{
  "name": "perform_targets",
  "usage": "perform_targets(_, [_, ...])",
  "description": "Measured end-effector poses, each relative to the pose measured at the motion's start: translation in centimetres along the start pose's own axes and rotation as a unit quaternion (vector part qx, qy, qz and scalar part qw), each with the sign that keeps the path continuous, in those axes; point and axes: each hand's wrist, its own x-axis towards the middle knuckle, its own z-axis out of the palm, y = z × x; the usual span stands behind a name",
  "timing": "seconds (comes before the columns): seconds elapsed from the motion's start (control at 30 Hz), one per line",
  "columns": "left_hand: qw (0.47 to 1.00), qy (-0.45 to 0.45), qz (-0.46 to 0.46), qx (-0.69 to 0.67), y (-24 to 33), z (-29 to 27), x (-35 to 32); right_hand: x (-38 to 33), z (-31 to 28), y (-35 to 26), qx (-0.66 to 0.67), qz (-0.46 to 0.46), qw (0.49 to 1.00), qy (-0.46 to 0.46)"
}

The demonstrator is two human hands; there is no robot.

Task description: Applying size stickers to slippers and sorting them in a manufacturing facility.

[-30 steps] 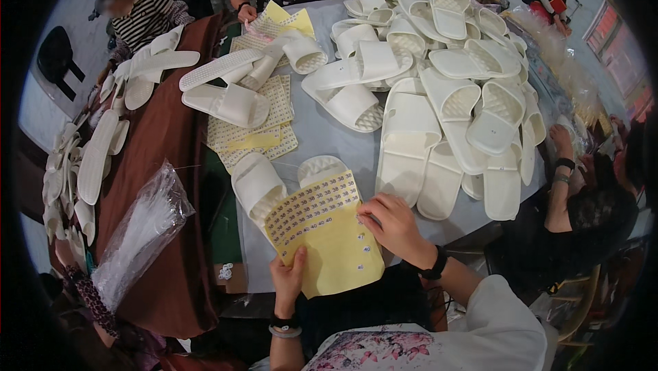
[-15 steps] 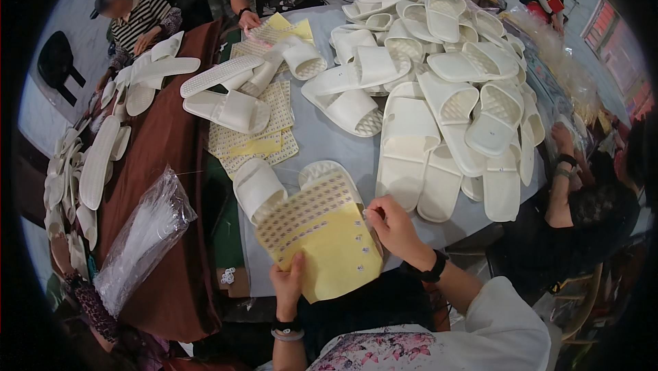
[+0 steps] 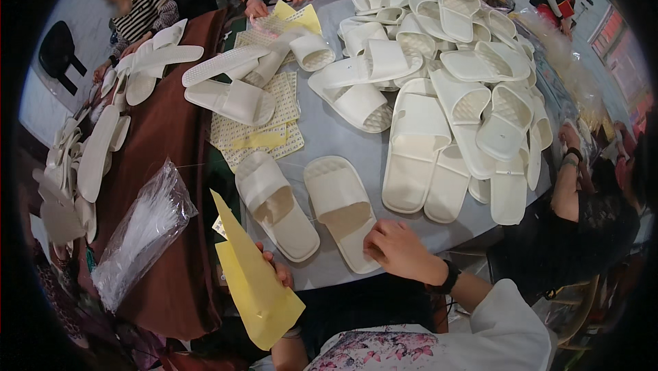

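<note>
My left hand [image 3: 278, 272] grips a yellow sticker sheet [image 3: 257, 289], now tilted with its plain side showing. My right hand [image 3: 401, 251] is over the heel end of a white slipper [image 3: 336, 182]; its fingers are curled together and hide whatever may be between them. To the left of that slipper lies a second white slipper [image 3: 264, 189]. Both rest sole down on the grey table, their heel ends toward me. A thin clear thread seems to run between the two.
A big pile of white slippers [image 3: 418, 145] covers the table's right side. Beyond my pair lie more sticker sheets [image 3: 267, 107] and loose slippers [image 3: 240, 102]. A plastic bag of white strips [image 3: 147, 234] is on the brown cloth [image 3: 181, 254]. Other people sit around the table.
The sticker sheet has swung left and tilted up in my left hand, uncovering both slippers. My right hand has left the sheet and moved down to the right slipper's heel.
</note>
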Motion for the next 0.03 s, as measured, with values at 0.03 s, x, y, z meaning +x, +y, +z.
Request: perform_targets(0.03, [1.000, 0.001, -0.004, -0.007, 0.06, -0.27, -0.12, 0.07, 0.27, -0.24, -0.027, -0.004, 1.000, 0.000])
